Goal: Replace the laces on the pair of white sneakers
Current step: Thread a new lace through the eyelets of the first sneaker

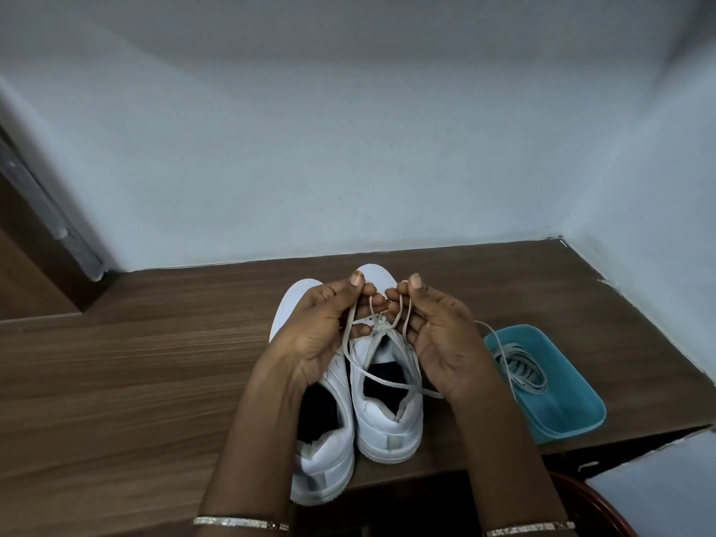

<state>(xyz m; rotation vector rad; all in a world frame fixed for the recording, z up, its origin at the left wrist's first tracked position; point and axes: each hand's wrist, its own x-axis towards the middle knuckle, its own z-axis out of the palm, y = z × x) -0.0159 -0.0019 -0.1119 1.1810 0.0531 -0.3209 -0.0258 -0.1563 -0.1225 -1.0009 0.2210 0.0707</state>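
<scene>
Lace (387,381) pinched by left hand (317,335), right hand (438,343) (eyelets (377,323) mostly hidden).

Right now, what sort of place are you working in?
Likely a home: a wood-grain counter in a plain painted wall corner, with white sneakers and a blue tub of laces on it.

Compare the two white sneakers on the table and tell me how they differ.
The right sneaker has a lace threaded near its tongue, pinched by the left hand and right hand; the left sneaker shows no lace where visible. The left sneaker sits nearer the person, its heel by the table edge; the right sneaker sits farther back. Both are white, toes pointing away.
</scene>
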